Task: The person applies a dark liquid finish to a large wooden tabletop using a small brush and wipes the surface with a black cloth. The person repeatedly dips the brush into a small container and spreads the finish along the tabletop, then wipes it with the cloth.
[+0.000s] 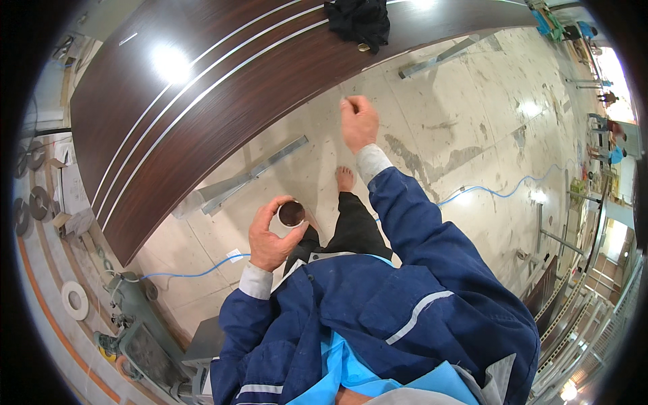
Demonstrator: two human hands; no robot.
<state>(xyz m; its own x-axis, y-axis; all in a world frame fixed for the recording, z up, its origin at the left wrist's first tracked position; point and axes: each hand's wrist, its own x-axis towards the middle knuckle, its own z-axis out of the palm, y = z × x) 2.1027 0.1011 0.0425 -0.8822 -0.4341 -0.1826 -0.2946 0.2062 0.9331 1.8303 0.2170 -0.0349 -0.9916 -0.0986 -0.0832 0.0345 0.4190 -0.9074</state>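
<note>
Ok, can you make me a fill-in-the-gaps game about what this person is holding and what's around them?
1. The left hand holds a small round ____ with dark liquid inside.
2. The right hand is raised with its fingers ____.
3. A thin ____ hose snakes across the pale floor.
4. Black cloth lies on the long, dark ____ panel.

Missing words: cup; closed; blue; wooden

- Left hand (270, 236): fingers wrapped around a small round cup (291, 213) of dark liquid, held above the floor (466, 115).
- Right hand (358, 121): raised, fingers loosely curled, holding nothing visible.
- Dark wood panel (202, 101) with pale stripes; black cloth (359, 21) on its far edge.
- Blue hose (499, 192) on floor.
</note>
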